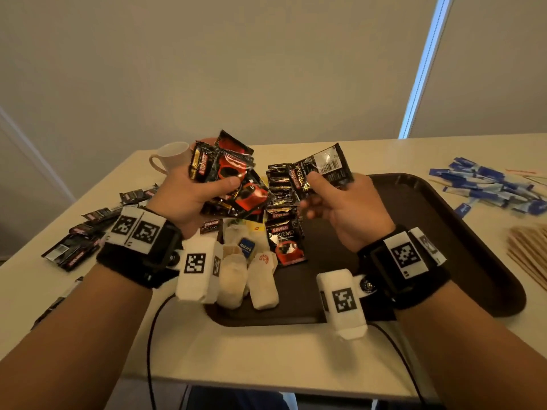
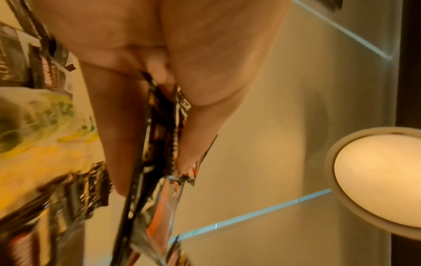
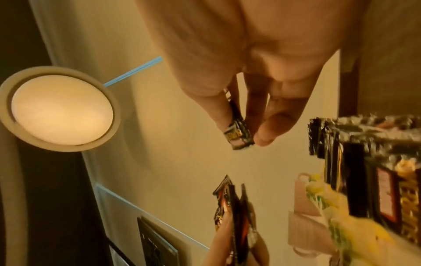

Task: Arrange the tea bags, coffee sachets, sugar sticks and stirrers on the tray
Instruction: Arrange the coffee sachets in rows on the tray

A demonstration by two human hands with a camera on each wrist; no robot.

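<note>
One tray (image 1: 488, 261) and one cup (image 1: 170, 158) stand on the table (image 1: 266, 350). Three pale tea bags (image 1: 262, 279) show plainly at the tray's near left corner. Coffee sachets (image 1: 285, 244), blue sugar sticks (image 1: 488, 184) and wooden stirrers (image 1: 529, 250) lie heaped, too overlapped to count.

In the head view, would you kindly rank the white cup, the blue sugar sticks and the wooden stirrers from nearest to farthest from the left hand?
From the left hand:
1. White cup, just beyond it, on the table's far left.
2. Wooden stirrers, far right, off the tray.
3. Blue sugar sticks, far right, further back.
The last two are nearly too close to call.
</note>
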